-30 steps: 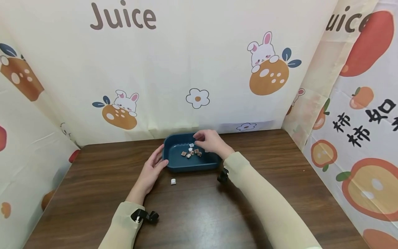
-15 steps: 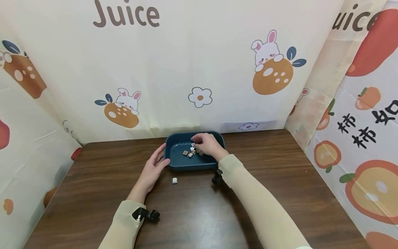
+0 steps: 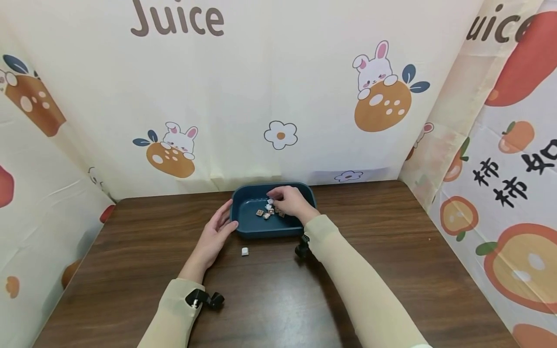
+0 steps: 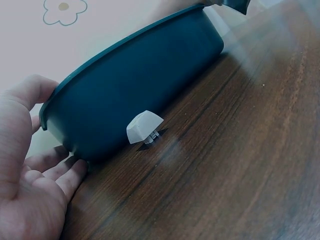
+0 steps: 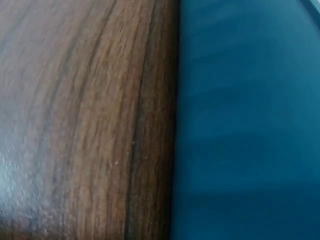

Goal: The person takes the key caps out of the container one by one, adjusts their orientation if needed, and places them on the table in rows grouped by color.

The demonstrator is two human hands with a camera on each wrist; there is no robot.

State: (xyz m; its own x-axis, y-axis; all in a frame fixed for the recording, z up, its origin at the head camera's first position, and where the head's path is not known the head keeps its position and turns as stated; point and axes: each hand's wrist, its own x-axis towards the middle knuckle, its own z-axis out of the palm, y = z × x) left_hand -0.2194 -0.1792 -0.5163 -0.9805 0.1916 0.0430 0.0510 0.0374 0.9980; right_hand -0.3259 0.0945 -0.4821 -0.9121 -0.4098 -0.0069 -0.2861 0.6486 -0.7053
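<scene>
A dark blue tray (image 3: 265,232) stands on the table, with several white and brown keycaps (image 3: 267,216) scattered on its floor. My left hand (image 3: 213,235) is at the tray's left end, thumb near the front corner. In the left wrist view, fingertips (image 4: 76,172) touch the tray's lower wall and a digit rests at its rim. My right hand (image 3: 292,202) reaches inside over the tray, thumb and index finger pinching at a white keycap (image 3: 270,201). A single white keycap (image 4: 145,126) with its stem showing sits on the table before the tray.
The brown wooden table (image 3: 261,299) extends in front and to both sides. A printed cloth (image 3: 278,96) hangs right behind its back edge, with more cloth at the left and right. The right wrist view shows only table and tray wall.
My right hand has lowered and moved slightly left, its fingertips now at a white keycap. The left hand keeps its place at the tray. The head view has shifted slightly.
</scene>
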